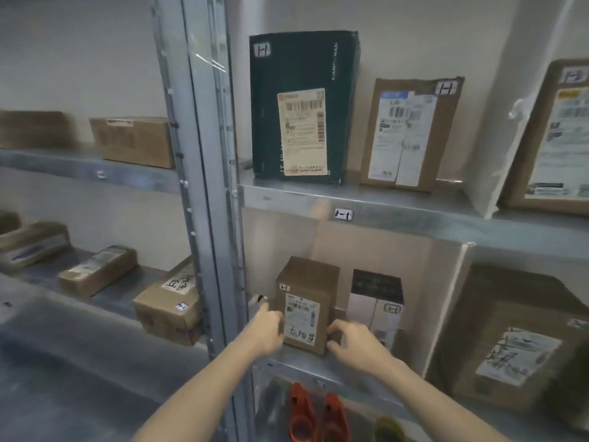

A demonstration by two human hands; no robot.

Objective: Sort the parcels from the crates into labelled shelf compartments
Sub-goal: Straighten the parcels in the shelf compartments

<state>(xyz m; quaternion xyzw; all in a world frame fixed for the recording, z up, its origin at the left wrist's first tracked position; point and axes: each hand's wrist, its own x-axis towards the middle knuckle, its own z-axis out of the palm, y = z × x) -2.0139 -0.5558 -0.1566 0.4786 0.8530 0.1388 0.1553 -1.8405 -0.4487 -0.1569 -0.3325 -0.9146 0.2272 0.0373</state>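
The metal rack (204, 186) fills the view, its shelves split into compartments so that each parcel has one right home. Well above the grip, the upper shelf (414, 224) carries a tall dark green parcel (302, 65) and a brown parcel (446, 129), both upright with their shipping labels facing out, probably so they can be read from the aisle. Each bears a handwritten "1-1", matching the shelf tag (343, 214) on the edge below them. To the right of the grip and nearer the camera sits a large brown parcel (510, 307). Just beyond the right grip stands a white-and-black parcel (376, 301) marked "2-1". The small brown parcel (306, 275) stands upright on the lower shelf (306, 365), held between both hands, close beside that neighbour but seemingly not touching it. Its own corner tag (284, 287) looks like "2-1" too, so I judge it is being set where it belongs, label forward like the rest. The right grip (353, 342) is clenched on the parcel's lower right corner, fingers curled round the edge, likely to steer and square it. The left grip (266, 330) presses against the left face as a counter-hold; one finger reaches back along the side, and whether the others curl round the edge I cannot tell. The parcel looks light and rigid.
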